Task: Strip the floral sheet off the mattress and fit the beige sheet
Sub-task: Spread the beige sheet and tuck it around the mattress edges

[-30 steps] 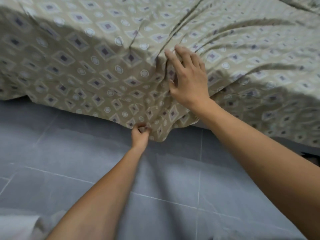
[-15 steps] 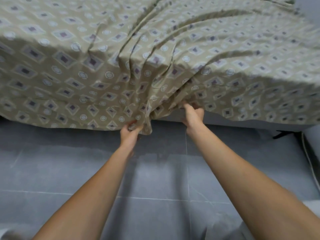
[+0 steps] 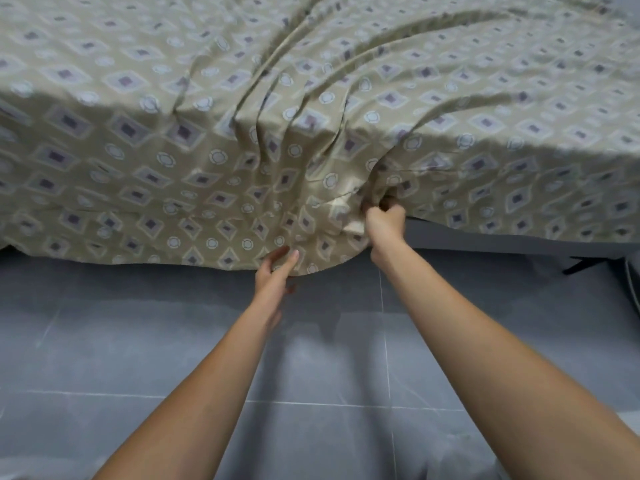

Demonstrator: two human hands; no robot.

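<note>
Head view showed the right hand [image 3: 385,220] fisted round a bunch of the beige cotton sheet printed with purple diamonds and pale rings [image 3: 214,140], at the bed's near edge where the cloth turned under; the left hand [image 3: 275,271] lay with fingers nearly straight against the hanging hem, gripping nothing; pleats fanned from the fist up across the top of the mattress, which stayed wholly covered; the hem hung just above the grey tiled floor [image 3: 138,358], and a dark bed base [image 3: 502,240] showed to the right of the fist. A hard tug from one bunched point could drag the sheet off the far corners, or leave the folds locked in. Half a second before, the left hand had pinched the hem; it had since let go, while the right had closed higher into the cloth.
</note>
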